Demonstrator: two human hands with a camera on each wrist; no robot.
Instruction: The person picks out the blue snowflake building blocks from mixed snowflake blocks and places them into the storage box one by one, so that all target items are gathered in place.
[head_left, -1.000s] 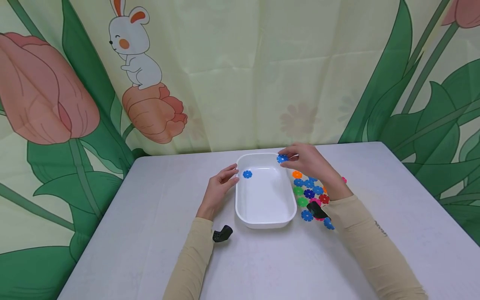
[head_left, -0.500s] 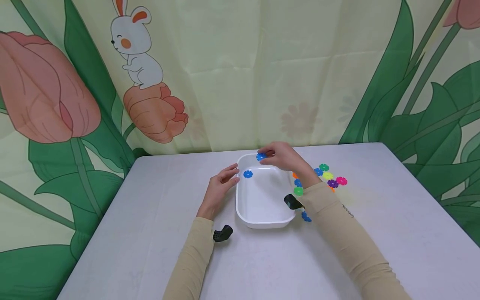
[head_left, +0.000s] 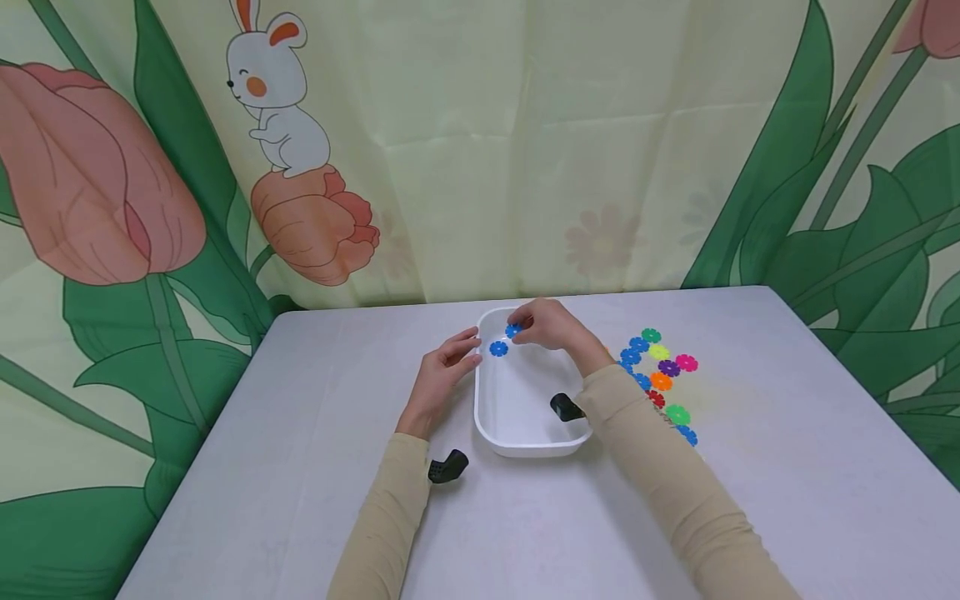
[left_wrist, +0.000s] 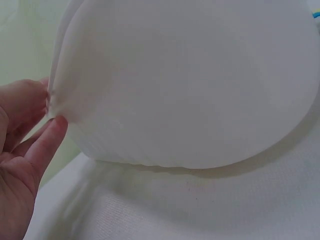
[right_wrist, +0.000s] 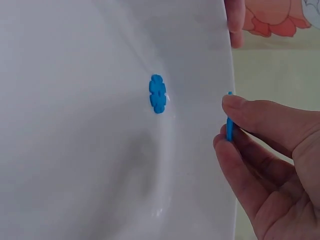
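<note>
I see both sleeved forearms (head_left: pixel 384 521) angled inward over the worktop (head_left: pixel 300 417). Left hand (head_left: pixel 438 377): fingers and thumb extended, slightly apart. Right hand (head_left: pixel 549 325): bit closer to worktop's far edge, thumb and fingertips in a pinch.

Right hand (head_left: pixel 551 324) pinches blue disc (head_left: pixel 513 331) over white tray (head_left: pixel 525 404); left hand (head_left: pixel 438 379) at tray's left rim; second blue disc (head_left: pixel 498 348) inside; colored discs (head_left: pixel 661 381) on tabletop (head_left: pixel 300 433), right side.
</note>
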